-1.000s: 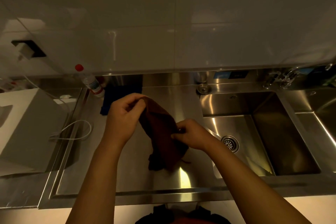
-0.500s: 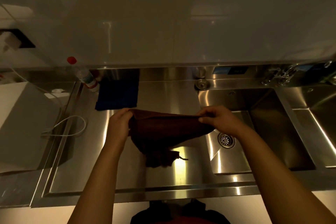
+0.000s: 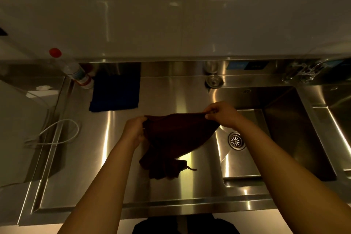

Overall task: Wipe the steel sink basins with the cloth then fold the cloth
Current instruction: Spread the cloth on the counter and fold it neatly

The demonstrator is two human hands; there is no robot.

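A dark brown cloth (image 3: pixel 174 138) hangs stretched between both hands above the steel drainboard (image 3: pixel 117 167). My left hand (image 3: pixel 133 132) grips its left upper corner. My right hand (image 3: pixel 222 114) pinches the right upper corner, just left of the nearer steel basin (image 3: pixel 281 138). The cloth's bunched lower end touches the drainboard. A second basin (image 3: pixel 340 108) shows at the far right edge.
A dark blue cloth (image 3: pixel 115 91) lies flat at the back of the drainboard. A clear bottle with a red cap (image 3: pixel 76 72) leans at the back left. A white cable (image 3: pixel 55 133) loops on the left. The taps (image 3: pixel 300 74) stand at the back right.
My hands moved apart and pulled the crumpled cloth out into a stretched edge. Since half a second ago the hands and cloth have hardly shifted.
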